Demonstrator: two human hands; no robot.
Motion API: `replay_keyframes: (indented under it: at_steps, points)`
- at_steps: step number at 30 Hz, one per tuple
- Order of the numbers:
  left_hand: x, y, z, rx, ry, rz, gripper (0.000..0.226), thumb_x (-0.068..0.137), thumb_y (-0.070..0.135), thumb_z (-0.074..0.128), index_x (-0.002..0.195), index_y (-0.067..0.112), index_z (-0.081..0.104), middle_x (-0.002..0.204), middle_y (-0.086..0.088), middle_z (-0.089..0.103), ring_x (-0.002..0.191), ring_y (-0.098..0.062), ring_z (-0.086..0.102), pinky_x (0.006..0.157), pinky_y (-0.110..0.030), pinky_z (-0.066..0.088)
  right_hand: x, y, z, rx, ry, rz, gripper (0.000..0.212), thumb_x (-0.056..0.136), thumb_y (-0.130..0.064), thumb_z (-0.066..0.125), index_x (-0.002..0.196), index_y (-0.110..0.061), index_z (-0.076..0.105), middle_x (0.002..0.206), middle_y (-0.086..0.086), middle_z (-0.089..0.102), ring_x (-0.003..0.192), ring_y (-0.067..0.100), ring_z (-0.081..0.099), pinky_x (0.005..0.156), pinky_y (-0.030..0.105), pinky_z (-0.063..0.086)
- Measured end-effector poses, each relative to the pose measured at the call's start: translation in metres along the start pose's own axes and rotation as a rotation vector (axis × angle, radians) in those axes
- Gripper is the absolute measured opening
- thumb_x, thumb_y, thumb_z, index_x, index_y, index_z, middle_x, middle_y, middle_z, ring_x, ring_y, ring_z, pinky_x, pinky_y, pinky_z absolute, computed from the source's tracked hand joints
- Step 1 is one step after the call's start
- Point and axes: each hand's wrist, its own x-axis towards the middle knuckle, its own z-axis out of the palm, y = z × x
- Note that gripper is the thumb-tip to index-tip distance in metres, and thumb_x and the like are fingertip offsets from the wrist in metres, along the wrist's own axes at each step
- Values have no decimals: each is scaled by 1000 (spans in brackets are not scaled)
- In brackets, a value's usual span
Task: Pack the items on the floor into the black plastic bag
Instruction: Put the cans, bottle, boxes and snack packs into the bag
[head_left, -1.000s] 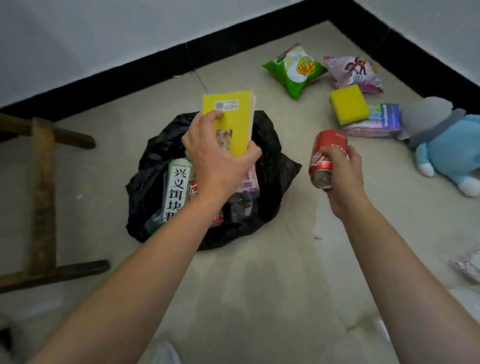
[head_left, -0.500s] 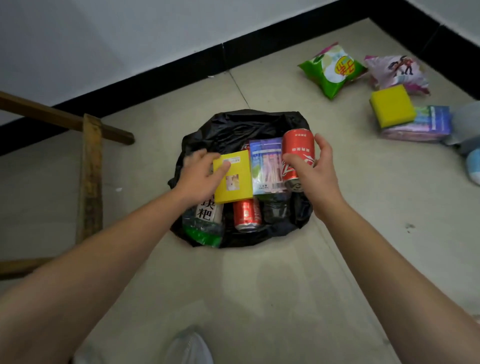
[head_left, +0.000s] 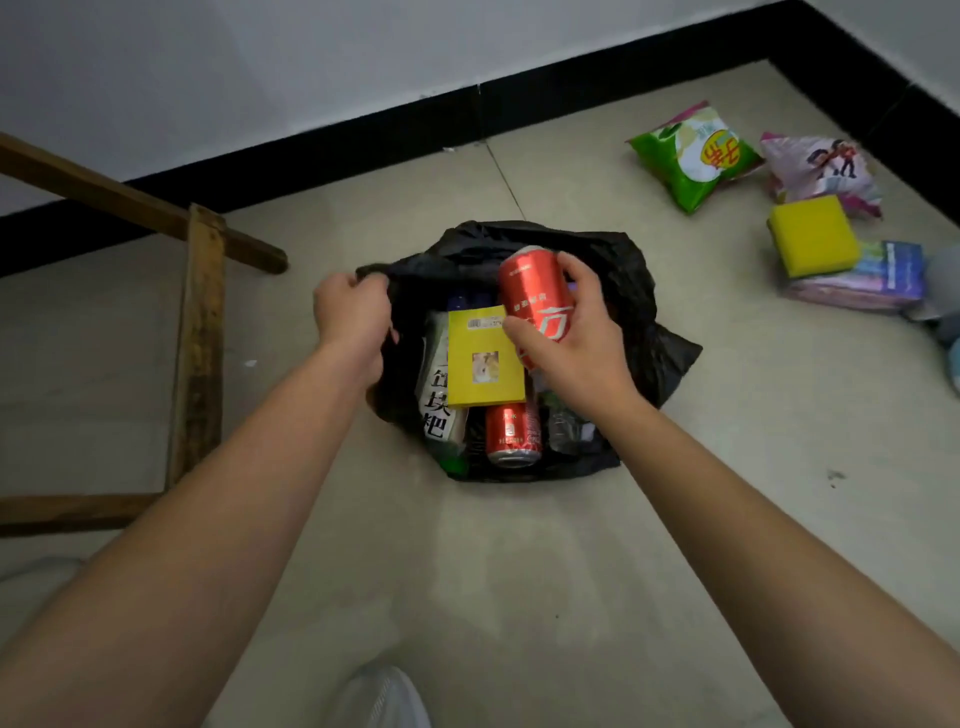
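Note:
The black plastic bag (head_left: 631, 291) lies open on the floor in the middle of the view. Inside it lie a yellow booklet (head_left: 483, 364), a second red can (head_left: 511, 434) and a white packet with black characters (head_left: 436, 400). My left hand (head_left: 353, 317) grips the bag's left rim. My right hand (head_left: 566, 332) holds a red can (head_left: 535, 291) tilted over the bag's opening. On the floor at the right lie a green snack bag (head_left: 693, 156), a pink snack bag (head_left: 821, 171), a yellow sponge (head_left: 813, 234) and a tissue pack (head_left: 878, 275).
A wooden frame (head_left: 197, 322) lies on the floor at the left. A black skirting board (head_left: 363, 135) runs along the white wall behind. A blue-grey plush toy (head_left: 948, 291) shows at the right edge. My white shoe (head_left: 384, 696) is at the bottom.
My left hand let go of the yellow booklet, which now lies in the bag, and moved to grip the bag's left rim. My right hand brought the red can over the opening.

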Motion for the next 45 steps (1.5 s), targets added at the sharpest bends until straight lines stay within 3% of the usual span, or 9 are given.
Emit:
replay_keyframes:
  at_steps: [3,8,12,15,18,21,32,39,45]
  points:
    - [-10,57,8,-144,-105,131,23,92,9,52,72,18,47,55,-2,40,37,-11,37,38,-22,27,7,2,14,-148,-64,-78,73,80,-38,74,140,-38,32,126,-4,52,100,16,60,88,37,54]
    - [-28,87,22,-70,-261,364,23,93,12,56,71,16,53,53,0,45,36,-13,36,37,-25,26,32,2,32,-304,-74,-160,72,84,-38,74,144,-21,38,140,10,42,123,22,47,100,30,42]
    - [-26,77,30,32,-244,437,17,94,21,58,77,17,60,54,4,50,40,-11,42,41,-28,33,39,14,21,-499,-108,-170,70,88,-51,66,144,-16,43,147,12,37,135,30,39,111,44,38]
    - [-21,70,36,240,-101,541,18,91,39,58,86,21,59,78,5,59,71,-14,58,66,-38,51,33,23,-7,-501,-60,-171,56,95,-47,58,140,-15,47,140,8,45,130,23,43,107,32,38]
    - [-28,68,44,551,232,726,43,85,54,56,104,16,50,108,1,48,103,-16,47,87,-32,40,20,36,-45,-482,28,-173,44,98,-38,55,136,-16,52,134,5,50,124,17,48,100,23,37]
    - [-43,68,62,678,323,938,52,83,57,53,114,15,50,123,-8,45,119,-24,41,96,-34,30,2,59,-84,-473,149,-141,38,96,-32,58,131,-17,56,128,5,55,121,17,51,98,18,34]
    - [-178,-56,228,713,-562,1213,53,94,45,46,132,8,51,144,-23,39,134,-42,35,105,-52,30,-120,148,-234,-483,631,328,37,94,-28,58,131,-20,57,133,5,53,125,21,48,109,35,36]
    - [-284,-148,246,820,-1093,1316,60,92,50,34,131,8,53,148,-22,38,136,-38,34,106,-53,35,-189,190,-319,-480,1045,714,39,92,-26,56,131,-25,58,137,8,52,131,26,43,112,38,30]
    - [-336,-181,240,1023,-1317,1226,100,70,77,49,146,15,31,148,-12,38,138,-30,31,104,-46,31,-216,228,-336,-459,717,968,54,98,-34,45,151,-24,36,161,15,19,148,33,19,119,40,18]
